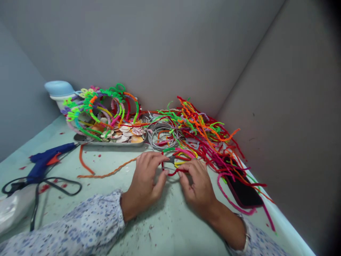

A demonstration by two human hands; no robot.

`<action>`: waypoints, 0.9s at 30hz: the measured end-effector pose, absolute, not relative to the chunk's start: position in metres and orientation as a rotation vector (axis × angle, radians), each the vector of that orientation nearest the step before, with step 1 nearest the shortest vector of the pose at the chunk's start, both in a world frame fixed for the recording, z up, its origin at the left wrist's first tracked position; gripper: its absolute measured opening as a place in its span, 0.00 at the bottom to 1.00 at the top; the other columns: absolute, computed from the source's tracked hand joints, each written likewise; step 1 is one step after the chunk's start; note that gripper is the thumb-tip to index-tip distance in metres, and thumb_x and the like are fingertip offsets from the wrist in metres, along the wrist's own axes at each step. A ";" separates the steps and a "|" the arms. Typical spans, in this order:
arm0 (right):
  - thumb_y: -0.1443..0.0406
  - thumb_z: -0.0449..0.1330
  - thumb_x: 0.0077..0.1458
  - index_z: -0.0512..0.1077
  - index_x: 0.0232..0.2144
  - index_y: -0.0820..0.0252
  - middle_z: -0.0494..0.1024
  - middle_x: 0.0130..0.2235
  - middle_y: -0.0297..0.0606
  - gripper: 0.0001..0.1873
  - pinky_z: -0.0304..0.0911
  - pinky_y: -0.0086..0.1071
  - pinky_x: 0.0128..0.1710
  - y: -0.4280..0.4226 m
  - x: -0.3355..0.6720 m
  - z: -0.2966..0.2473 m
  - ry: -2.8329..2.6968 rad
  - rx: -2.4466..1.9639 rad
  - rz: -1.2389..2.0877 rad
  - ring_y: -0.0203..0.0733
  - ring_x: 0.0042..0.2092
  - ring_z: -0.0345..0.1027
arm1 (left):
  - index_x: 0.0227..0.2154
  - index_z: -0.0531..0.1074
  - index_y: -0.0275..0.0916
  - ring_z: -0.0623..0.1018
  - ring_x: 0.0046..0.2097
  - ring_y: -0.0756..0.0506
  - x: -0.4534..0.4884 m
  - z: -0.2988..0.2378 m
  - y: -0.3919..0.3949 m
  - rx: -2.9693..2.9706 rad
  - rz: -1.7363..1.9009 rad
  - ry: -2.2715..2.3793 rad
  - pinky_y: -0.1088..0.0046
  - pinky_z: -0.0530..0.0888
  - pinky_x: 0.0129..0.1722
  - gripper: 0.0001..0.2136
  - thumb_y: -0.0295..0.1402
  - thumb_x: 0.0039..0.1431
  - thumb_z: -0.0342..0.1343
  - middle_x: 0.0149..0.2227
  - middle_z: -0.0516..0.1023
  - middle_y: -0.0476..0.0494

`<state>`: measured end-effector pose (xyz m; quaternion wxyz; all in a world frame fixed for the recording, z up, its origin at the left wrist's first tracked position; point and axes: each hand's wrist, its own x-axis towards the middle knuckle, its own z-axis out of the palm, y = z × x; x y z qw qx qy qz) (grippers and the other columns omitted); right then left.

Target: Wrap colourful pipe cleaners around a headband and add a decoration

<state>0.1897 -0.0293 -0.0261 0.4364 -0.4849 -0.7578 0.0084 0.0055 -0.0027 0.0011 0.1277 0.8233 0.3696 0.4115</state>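
Between my hands runs a red pipe cleaner [173, 173], bent into a loop that continues into green and pink lengths behind my fingertips. My left hand [147, 176] pinches its left side between thumb and fingers. The right end of the red stretch is under the fingertips of my right hand [198, 183], thumb against fingers. Just beyond, partly covered by the hands, lies a cutting tool with yellow and red handles [183, 164]; whether it is scissors or pliers I cannot tell. An orange pipe cleaner [114, 173] stretches left from my left hand.
A metal tray [112, 143] holds shells and pipe-cleaner headbands [102, 106]. Beside it is coiled wire [153, 137]. Pipe cleaners [205, 129] heap at the right, partly over a phone [246, 192]. At left are a blue glue gun [41, 165] with its cord and a lidded container [60, 90].
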 end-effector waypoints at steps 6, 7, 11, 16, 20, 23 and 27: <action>0.70 0.53 0.58 0.66 0.38 0.58 0.72 0.38 0.38 0.05 0.59 0.41 0.44 -0.029 0.192 -0.027 -1.720 -1.267 0.044 0.45 0.43 0.65 | 0.39 0.67 0.37 0.69 0.37 0.45 0.006 -0.001 -0.005 2.347 1.184 1.038 0.66 0.64 0.40 0.05 0.26 0.60 0.51 0.32 0.70 0.46; 0.70 0.53 0.59 0.66 0.38 0.57 0.72 0.38 0.38 0.05 0.59 0.41 0.44 -0.030 0.193 -0.027 -1.693 -1.280 0.058 0.44 0.43 0.65 | 0.42 0.68 0.37 0.69 0.37 0.45 0.007 -0.003 -0.005 2.360 1.128 1.016 0.66 0.64 0.39 0.07 0.26 0.60 0.52 0.32 0.71 0.47; 0.69 0.53 0.59 0.66 0.38 0.57 0.71 0.38 0.38 0.05 0.60 0.41 0.44 -0.031 0.193 -0.026 -1.672 -1.271 0.077 0.43 0.43 0.65 | 0.49 0.66 0.37 0.69 0.37 0.44 0.008 -0.010 -0.003 2.407 0.930 1.037 0.65 0.64 0.40 0.15 0.28 0.59 0.55 0.34 0.73 0.45; 0.69 0.53 0.59 0.66 0.38 0.57 0.71 0.38 0.38 0.05 0.60 0.42 0.44 -0.029 0.193 -0.027 -1.689 -1.279 0.053 0.44 0.43 0.65 | 0.37 0.72 0.38 0.68 0.37 0.43 0.008 -0.007 -0.005 2.496 0.913 1.029 0.64 0.62 0.38 0.05 0.30 0.60 0.53 0.31 0.71 0.45; 0.69 0.53 0.59 0.66 0.38 0.57 0.71 0.37 0.38 0.05 0.60 0.43 0.44 -0.029 0.193 -0.029 -1.691 -1.296 0.048 0.44 0.42 0.65 | 0.30 0.71 0.37 0.68 0.36 0.44 0.007 -0.001 -0.008 2.472 0.928 0.916 0.64 0.62 0.39 0.07 0.31 0.62 0.50 0.30 0.70 0.45; 0.69 0.53 0.59 0.66 0.38 0.57 0.72 0.37 0.38 0.05 0.60 0.43 0.44 -0.029 0.193 -0.029 -1.692 -1.294 0.049 0.44 0.42 0.65 | 0.36 0.70 0.38 0.70 0.37 0.45 0.005 0.001 -0.010 2.321 0.981 0.852 0.66 0.64 0.39 0.08 0.28 0.64 0.45 0.33 0.72 0.45; 0.69 0.53 0.59 0.67 0.38 0.57 0.72 0.37 0.38 0.05 0.60 0.42 0.44 -0.030 0.193 -0.028 -1.698 -1.292 0.045 0.44 0.42 0.65 | 0.42 0.67 0.40 0.71 0.38 0.47 0.002 -0.001 -0.007 2.056 1.133 0.990 0.71 0.67 0.39 0.09 0.28 0.66 0.43 0.35 0.71 0.47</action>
